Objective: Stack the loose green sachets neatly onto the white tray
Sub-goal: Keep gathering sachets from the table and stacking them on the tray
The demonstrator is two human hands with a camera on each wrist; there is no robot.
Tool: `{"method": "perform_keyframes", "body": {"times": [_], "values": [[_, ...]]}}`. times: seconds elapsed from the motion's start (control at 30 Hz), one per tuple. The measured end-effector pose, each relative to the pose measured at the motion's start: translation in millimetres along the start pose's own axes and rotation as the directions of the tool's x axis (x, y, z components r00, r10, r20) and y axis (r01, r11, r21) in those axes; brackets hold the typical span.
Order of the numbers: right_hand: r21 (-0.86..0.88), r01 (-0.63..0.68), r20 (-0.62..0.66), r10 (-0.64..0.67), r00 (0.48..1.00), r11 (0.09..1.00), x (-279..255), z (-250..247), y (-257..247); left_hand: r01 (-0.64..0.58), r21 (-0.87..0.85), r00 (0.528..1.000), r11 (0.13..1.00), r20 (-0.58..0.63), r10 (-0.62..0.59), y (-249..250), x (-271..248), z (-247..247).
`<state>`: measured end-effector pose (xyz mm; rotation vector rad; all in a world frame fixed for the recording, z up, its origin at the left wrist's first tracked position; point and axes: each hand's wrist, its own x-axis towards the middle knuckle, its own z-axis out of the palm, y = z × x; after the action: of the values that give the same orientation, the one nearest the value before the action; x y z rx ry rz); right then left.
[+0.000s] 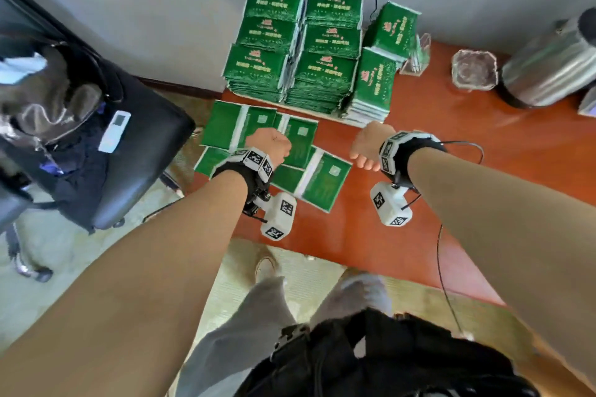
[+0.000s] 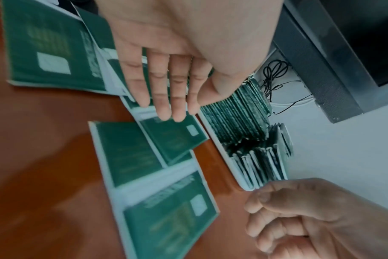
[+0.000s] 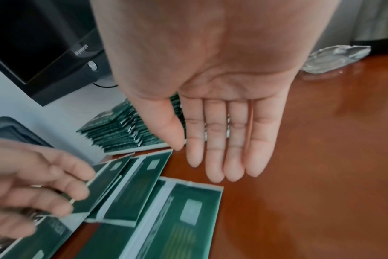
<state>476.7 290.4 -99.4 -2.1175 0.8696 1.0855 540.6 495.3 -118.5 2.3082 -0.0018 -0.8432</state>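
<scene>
From the head view I am seeing my left hand point(image 1: 268, 146) hovering over the loose green sachets point(image 1: 324, 182) lying scattered on the red table point(image 1: 451, 171), near the stacked sachets point(image 1: 292, 45) on the white tray point(image 1: 356, 121). In the left wrist view its fingers point(image 2: 161, 98) are lying straight and together, holding nothing. In the right wrist view my right hand point(image 3: 210, 87) is hanging flat, fingers point(image 3: 215, 149) straight and side by side, just beside the tray.
</scene>
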Motion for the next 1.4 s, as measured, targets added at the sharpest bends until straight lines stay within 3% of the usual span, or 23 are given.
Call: {"method": "perform_keyframes", "body": {"times": [0.1, 0.23, 0.33, 0.43, 0.53, 0.6, 0.73, 0.9, 1.07, 1.17, 1.27, 1.4], "values": [[-0.036, -0.005, -0.164, -0.001, 0.986, 0.999, -3.0, 48.8, -4.4, -0.033, 0.204, 0.999, 0.978, -0.003, 0.034, -43.1, -6.9, -32.2], [-0.035, -0.061, -0.236, 0.051, 0.97, 0.998, -13.2, 92.3, -15.4, 0.051, 0.402, 0.998, 0.914, -0.041, -0.037, -81.2, 1.8, -62.8], [0.016, -0.087, -0.312, 0.088, 0.946, 0.996, -8.6, 104.9, -22.6, 0.141, 0.347, 0.982, 0.927, -0.168, -0.087, -89.4, 18.1, -78.1], [0.223, -0.143, -0.449, 0.231, 0.863, 0.964, 1.4, 113.0, -28.1, 0.157, 0.29, 0.967, 0.944, -0.238, -0.088, -88.4, 37.6, -86.9], [0.452, -0.198, -0.446, 0.412, 0.795, 0.87, 12.1, 118.4, -35.8, 0.246, 0.268, 0.936, 0.931, -0.317, -0.156, -85.1, 57.0, -87.7], [0.498, -0.247, -0.417, 0.48, 0.771, 0.831, 19.2, 119.9, -40.5, 0.283, 0.297, 0.923, 0.912, -0.342, -0.176, -84.6, 70.6, -86.8], [0.584, -0.249, -0.385, 0.534, 0.753, 0.773, 33.8, 121.8, -38.3, 0.23, 0.371, 0.953, 0.9, -0.274, -0.131, -92.4, 93.7, -90.5], [0.596, -0.257, -0.369, 0.543, 0.754, 0.761, 37.0, 122.2, -29.9, 0.209, 0.298, 0.965, 0.931, -0.219, -0.147, -98.1, 105.8, -97.3], [0.575, -0.226, -0.341, 0.482, 0.807, 0.786, 23.6, 118.5, -22.8, 0.124, 0.331, 0.985, 0.936, -0.158, -0.075, -82.0, 95.9, -103.1], [0.695, -0.156, -0.293, 0.474, 0.83, 0.702, 7.7, 118.5, -3.8, 0.076, 0.276, 0.996, 0.958, -0.07, -0.059, -71.3, 82.0, -105.3], [0.694, -0.175, -0.31, 0.509, 0.803, 0.699, -10.9, 121.3, 17.9, 0.048, 0.214, 0.999, 0.976, -0.002, -0.049, -68.1, 75.2, -101.1], [0.619, -0.249, -0.344, 0.543, 0.767, 0.744, -33.1, 127.5, 49.2, -0.035, 0.268, 0.998, 0.963, 0.055, 0.021, -57.5, 50.1, -82.2]]}}
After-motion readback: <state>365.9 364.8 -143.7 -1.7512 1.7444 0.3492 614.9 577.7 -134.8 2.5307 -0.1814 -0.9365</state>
